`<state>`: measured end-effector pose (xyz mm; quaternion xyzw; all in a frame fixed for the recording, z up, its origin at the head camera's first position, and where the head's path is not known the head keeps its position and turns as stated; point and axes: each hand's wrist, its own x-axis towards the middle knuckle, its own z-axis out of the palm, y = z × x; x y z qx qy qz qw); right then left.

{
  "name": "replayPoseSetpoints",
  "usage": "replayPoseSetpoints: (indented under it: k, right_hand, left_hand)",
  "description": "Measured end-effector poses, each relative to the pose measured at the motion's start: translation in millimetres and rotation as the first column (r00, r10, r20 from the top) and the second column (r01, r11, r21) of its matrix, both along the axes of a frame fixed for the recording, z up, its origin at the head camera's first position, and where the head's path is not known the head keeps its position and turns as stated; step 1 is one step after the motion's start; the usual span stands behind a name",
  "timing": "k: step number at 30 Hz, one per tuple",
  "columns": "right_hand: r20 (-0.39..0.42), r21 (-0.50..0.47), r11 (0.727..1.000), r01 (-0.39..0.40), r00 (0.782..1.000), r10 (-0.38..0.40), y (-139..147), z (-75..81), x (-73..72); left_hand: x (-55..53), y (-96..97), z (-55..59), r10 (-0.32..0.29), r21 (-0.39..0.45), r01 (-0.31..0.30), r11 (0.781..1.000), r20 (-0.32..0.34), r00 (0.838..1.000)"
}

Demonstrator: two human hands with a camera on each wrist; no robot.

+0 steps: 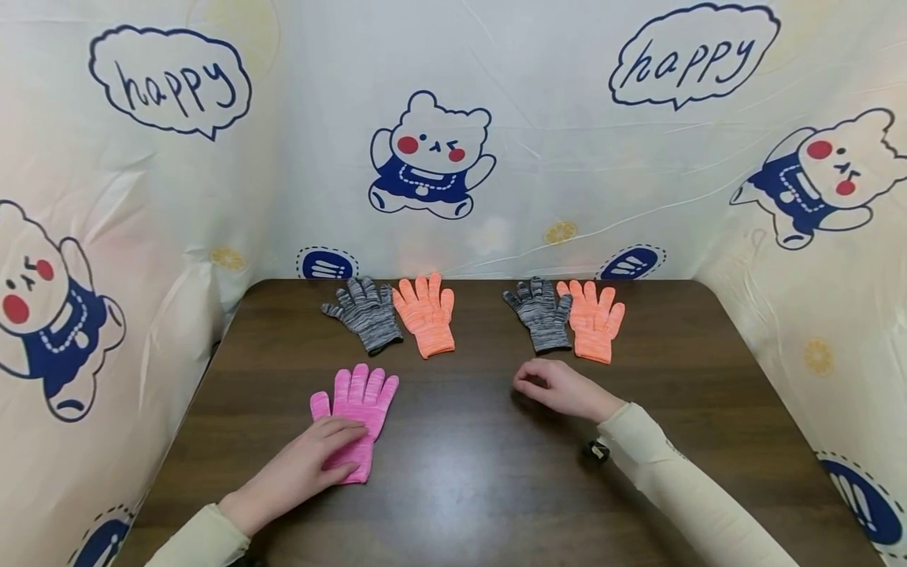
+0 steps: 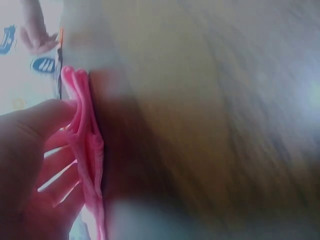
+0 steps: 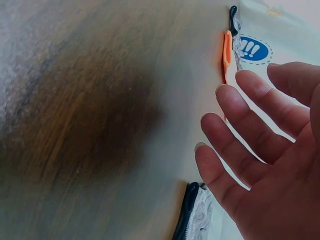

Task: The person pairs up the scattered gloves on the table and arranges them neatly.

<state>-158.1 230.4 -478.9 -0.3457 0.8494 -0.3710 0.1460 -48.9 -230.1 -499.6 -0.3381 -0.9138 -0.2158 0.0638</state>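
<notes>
A pink knitted glove (image 1: 363,402) lies on the table at the left front, its fingers pointing to the back. My left hand (image 1: 312,461) rests on the palm and cuff of it with loosely bent fingers. The left wrist view shows the layered edge of the pink glove (image 2: 92,150) with the thumb (image 2: 55,117) touching it. My right hand (image 1: 563,387) holds nothing and hovers low over the table, just in front of the right-hand grey glove (image 1: 542,319). Its fingers (image 3: 245,135) are spread and relaxed in the right wrist view.
Beside that grey glove lies an orange glove (image 1: 594,324). Another grey glove (image 1: 367,313) and orange glove (image 1: 427,316) lie side by side at the back left. A printed curtain (image 1: 538,173) stands round the dark wooden table (image 1: 460,472) at the back and sides.
</notes>
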Motion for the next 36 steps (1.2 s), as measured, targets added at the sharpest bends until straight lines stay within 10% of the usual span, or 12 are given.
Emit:
replayPoseSetpoints:
  k: [20,25,32,36]
  right_hand:
    - [-0.001,-0.006,0.999,-0.045,0.999,0.045,2.9,-27.8,-10.5]
    - [0.015,0.021,1.000,-0.022,1.000,0.022,17.4,-77.2,-31.6]
    - [0.002,0.029,0.999,-0.018,1.000,0.018,-0.5,-19.2,-5.3]
    - [-0.031,-0.014,0.998,-0.060,0.998,0.060,5.3,-37.4,-13.8]
  left_hand:
    - [-3.3,-43.8,3.7,0.005,-0.002,-0.005,1.000,0.031,1.000]
    - [-5.4,-48.2,3.7,-0.010,0.017,0.010,1.000,-0.003,1.000]
    - [-5.2,-49.6,6.2,-0.010,0.021,0.010,1.000,-0.007,1.000]
    - [-4.1,-48.8,8.2,-0.004,0.015,0.004,1.000,0.001,1.000]
